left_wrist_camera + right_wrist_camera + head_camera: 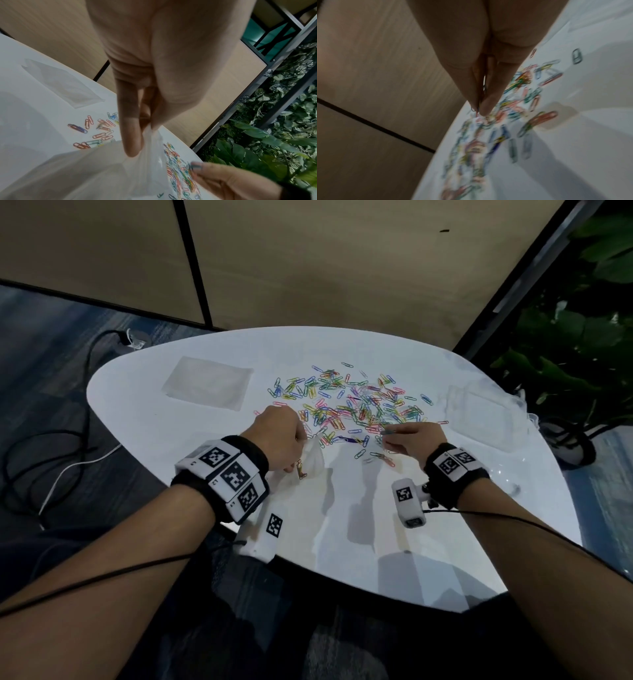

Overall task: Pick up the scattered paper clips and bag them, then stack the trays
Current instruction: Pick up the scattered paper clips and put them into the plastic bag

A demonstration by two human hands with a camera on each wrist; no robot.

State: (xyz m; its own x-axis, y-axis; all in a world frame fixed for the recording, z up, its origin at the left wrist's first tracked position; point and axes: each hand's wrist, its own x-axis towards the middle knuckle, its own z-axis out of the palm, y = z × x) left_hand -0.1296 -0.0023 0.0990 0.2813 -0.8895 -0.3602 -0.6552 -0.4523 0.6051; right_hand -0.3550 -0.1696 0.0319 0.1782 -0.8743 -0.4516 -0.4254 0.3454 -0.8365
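Many coloured paper clips (352,405) lie scattered over the middle of the white table (394,525). My left hand (291,443) pinches the rim of a clear plastic bag (313,462) at the near left edge of the pile, and a few clips lie inside the bag. In the left wrist view the thumb and fingers (132,142) hold the bag (111,173) by its top edge. My right hand (390,436) pinches a paper clip (387,432) just above the near side of the pile; its fingertips (485,106) are closed on that clip (475,108). One clear tray (209,381) sits at the far left, another (486,416) at the right.
Black and white cables (51,446) trail on the floor left of the table. Leafy plants (582,337) stand beyond the right edge. Beige wall panels (308,268) rise behind the table. The near part of the tabletop shows only shadows.
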